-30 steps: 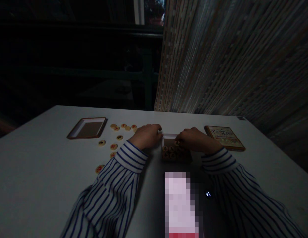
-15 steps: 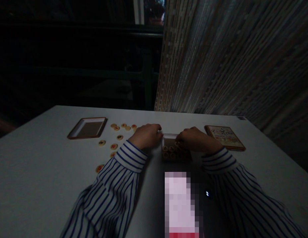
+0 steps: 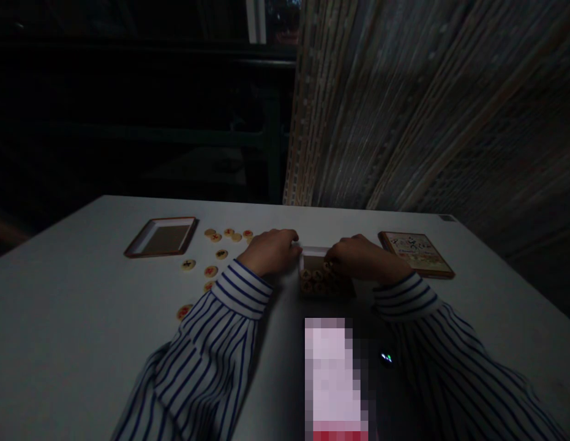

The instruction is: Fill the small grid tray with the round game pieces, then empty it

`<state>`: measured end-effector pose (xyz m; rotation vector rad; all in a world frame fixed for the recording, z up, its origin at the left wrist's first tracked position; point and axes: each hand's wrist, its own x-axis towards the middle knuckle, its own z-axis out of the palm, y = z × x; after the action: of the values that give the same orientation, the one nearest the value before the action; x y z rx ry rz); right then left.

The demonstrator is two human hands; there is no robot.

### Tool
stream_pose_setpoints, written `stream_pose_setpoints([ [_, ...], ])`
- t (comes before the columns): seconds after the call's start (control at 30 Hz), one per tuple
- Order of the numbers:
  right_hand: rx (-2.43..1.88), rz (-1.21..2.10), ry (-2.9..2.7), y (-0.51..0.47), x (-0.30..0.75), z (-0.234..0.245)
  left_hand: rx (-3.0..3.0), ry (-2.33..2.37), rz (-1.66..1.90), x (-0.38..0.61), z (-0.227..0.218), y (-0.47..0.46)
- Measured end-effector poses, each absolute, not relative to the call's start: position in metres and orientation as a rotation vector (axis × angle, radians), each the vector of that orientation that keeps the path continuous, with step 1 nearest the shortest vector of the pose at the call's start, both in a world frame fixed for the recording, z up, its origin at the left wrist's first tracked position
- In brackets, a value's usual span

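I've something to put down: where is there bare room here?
Bare white table shows nearer than the open tray, left of the loose discs, and between the printed case, the right sleeve and the table's right edge. It is crowded in the middle, with the left hand and right hand at the box.

A plain white counter (image 3: 82,331) spreads from nine o'clock round through six to three under dim light, its far edge running nearly level, with a small dark rectangle (image 3: 447,218) at its three o'clock corner. From twelve to two o'clock hangs a curtain (image 3: 404,122) of fine beige and grey strands, while at twelve, beside a pale upright strip (image 3: 257,21), a narrow window (image 3: 283,18) lets in faint daylight. Deep shadow fills nine to eleven, where a dark ledge (image 3: 266,62) catches a thin gleam above a dull green crossbar (image 3: 211,133).
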<state>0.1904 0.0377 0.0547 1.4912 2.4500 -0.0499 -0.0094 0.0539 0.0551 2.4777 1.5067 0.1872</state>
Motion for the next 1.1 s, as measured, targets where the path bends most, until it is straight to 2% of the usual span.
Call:
stream_pose_setpoints([
  [0.6, 1.49, 0.003, 2.455, 0.039, 0.195, 0.055, 2.46, 1.516, 0.155, -0.008, 0.058, 0.055],
  [1.1, 1.56, 0.264, 2.601, 0.031, 0.192, 0.076, 2.408, 1.564, 0.317, -0.031, 0.075, 0.058],
])
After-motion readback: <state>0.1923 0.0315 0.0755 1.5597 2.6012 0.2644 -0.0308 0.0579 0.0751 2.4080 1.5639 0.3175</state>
